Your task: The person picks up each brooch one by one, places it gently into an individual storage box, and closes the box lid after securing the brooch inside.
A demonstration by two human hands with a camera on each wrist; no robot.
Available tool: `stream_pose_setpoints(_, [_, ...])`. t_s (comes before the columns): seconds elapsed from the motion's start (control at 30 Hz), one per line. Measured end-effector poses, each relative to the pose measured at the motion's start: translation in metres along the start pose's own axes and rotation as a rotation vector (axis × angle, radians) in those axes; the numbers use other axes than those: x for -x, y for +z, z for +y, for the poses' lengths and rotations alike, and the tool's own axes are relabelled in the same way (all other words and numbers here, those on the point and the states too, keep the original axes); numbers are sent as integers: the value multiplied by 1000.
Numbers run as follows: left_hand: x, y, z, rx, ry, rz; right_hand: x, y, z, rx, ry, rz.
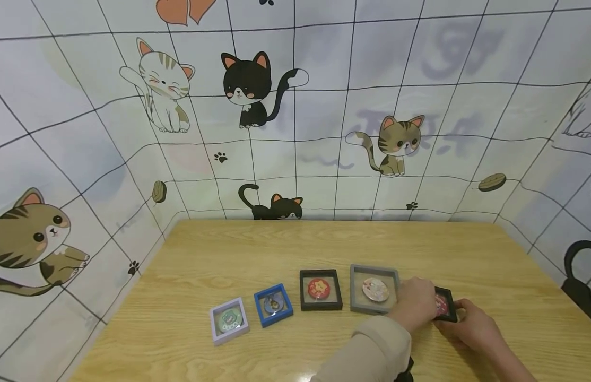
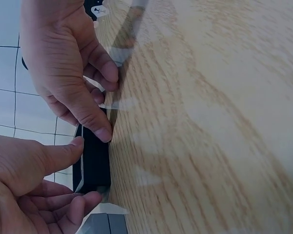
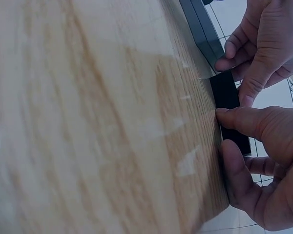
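Note:
A small black display frame (image 1: 445,304) with a round red badge inside is at the right end of a row of frames, between my two hands. My left hand (image 1: 416,301), below a beige sleeve, grips its left side; in the left wrist view the thumb and fingers of that left hand (image 2: 39,180) are at one end of the black frame (image 2: 95,161). My right hand (image 1: 474,326) holds the right side, and in the right wrist view this right hand (image 3: 266,156) has its thumb on the black edge (image 3: 229,100). The left hand partly hides the badge.
Left of the hands, a grey frame (image 1: 354,289), a black frame (image 1: 320,306), a blue frame (image 1: 277,319) and a lilac frame (image 1: 231,338) lie on the wooden table (image 1: 276,244), each with a round badge. A cat-print cloth (image 1: 319,116) surrounds the table. Something black (image 1: 582,286) hangs at right.

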State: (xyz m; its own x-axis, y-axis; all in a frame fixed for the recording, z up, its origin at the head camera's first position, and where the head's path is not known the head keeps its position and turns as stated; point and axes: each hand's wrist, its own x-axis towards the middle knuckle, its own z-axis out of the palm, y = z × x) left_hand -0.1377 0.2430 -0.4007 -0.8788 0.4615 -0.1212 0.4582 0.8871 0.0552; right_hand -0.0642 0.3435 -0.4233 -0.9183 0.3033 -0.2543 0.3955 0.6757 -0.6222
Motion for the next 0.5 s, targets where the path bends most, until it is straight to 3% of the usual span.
stream_pose_setpoints(0.2, [-2,0,-2,31,1,14,-2,-1,-1,24,-3,16])
stream_pose_setpoints(0.33, [-1,-5,-4,47,21,64,-3,-3,1,20,-3,2])
stream_pose_setpoints(0.5, [6,-19,-24,145,85,150,-2,-11,1,79,10,-46])
